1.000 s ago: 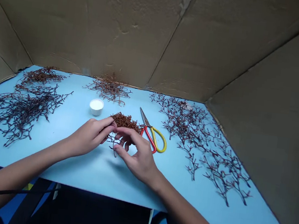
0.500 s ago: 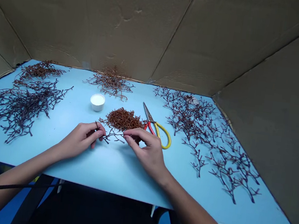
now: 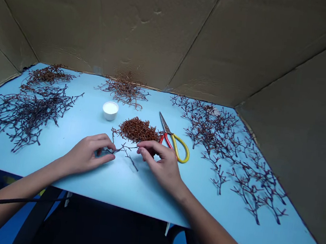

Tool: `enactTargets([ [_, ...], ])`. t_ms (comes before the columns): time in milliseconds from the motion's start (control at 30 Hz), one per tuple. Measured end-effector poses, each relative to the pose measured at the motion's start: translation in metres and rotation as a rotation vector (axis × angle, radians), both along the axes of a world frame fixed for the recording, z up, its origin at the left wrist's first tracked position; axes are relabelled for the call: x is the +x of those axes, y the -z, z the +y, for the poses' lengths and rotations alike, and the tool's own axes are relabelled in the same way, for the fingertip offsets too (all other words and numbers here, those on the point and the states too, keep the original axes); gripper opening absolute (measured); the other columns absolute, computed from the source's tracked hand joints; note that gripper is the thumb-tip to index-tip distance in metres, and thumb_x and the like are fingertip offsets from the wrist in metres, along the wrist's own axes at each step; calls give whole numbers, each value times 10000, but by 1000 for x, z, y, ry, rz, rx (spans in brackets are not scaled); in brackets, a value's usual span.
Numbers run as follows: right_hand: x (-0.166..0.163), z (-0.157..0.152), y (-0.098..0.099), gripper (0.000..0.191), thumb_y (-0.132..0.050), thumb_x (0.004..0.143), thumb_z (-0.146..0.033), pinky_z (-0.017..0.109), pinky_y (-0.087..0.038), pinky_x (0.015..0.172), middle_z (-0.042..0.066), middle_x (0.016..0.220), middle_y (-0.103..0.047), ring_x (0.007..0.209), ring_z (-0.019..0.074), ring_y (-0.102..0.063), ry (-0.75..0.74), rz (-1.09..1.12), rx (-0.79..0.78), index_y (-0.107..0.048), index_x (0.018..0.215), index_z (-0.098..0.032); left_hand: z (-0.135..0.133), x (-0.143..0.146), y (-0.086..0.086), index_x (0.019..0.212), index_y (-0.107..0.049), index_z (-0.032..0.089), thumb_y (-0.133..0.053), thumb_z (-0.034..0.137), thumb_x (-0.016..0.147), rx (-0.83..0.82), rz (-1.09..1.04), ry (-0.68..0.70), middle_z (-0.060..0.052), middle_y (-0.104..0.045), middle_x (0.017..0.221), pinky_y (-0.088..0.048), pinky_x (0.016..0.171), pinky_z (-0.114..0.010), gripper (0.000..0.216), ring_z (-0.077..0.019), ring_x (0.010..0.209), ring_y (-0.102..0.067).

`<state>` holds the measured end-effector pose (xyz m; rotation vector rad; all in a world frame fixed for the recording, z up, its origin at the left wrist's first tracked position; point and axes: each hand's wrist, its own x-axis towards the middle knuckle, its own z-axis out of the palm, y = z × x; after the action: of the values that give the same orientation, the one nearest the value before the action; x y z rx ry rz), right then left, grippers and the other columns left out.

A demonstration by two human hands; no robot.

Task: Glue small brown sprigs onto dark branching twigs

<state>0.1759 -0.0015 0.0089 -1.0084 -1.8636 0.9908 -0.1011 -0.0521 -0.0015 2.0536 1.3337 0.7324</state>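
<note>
A small dark branched twig (image 3: 126, 151) lies between my two hands, just above the blue table (image 3: 131, 185). My left hand (image 3: 89, 154) pinches its left end with curled fingers. My right hand (image 3: 162, 164) pinches its right end between thumb and forefinger. Right behind the twig sits a heap of short reddish-brown cut pieces (image 3: 137, 130). Scissors with one red and one yellow handle (image 3: 174, 142) lie just right of that heap, blades pointing away from me.
A small white cup (image 3: 110, 110) stands behind the heap. Piles of dark twigs lie at left (image 3: 21, 114) and right (image 3: 231, 150), and brown twigs at the back (image 3: 124, 89). Cardboard walls (image 3: 174, 32) enclose the table on three sides.
My hands have come down and toward me from the heap and drawn apart, so the twig is now stretched between them. The view has shifted slightly.
</note>
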Motion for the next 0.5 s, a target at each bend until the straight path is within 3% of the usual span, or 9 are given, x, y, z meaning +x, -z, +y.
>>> enactTargets([
  [233, -4, -5, 4, 155, -666, 1000, -302, 304, -521, 625, 45, 864, -810, 712, 180, -692, -61, -57, 0, -791, 1037, -218, 0, -5, 2, 1168, -735, 249, -736, 423, 976, 131, 87, 3, -80, -722, 1166, -559, 802, -350, 259, -201, 897, -680],
  [400, -4, -4, -1, 145, -664, 1003, -300, 296, -546, 624, 38, 842, -803, 690, 174, -711, -35, -10, -13, -782, 1022, -218, 0, -1, -7, 1181, -718, 262, -783, 413, 943, 244, -5, -31, -62, -777, 1014, -560, 679, -341, 289, -185, 749, -671],
  [500, -3, -5, -3, 139, -668, 1004, -301, 294, -559, 626, 36, 831, -802, 680, 171, -717, -33, -4, 14, -780, 1015, -220, -2, 6, -15, 1075, -752, 277, -719, 361, 1002, 345, -64, -29, -53, -798, 923, -536, 596, -324, 116, -185, 715, -700],
])
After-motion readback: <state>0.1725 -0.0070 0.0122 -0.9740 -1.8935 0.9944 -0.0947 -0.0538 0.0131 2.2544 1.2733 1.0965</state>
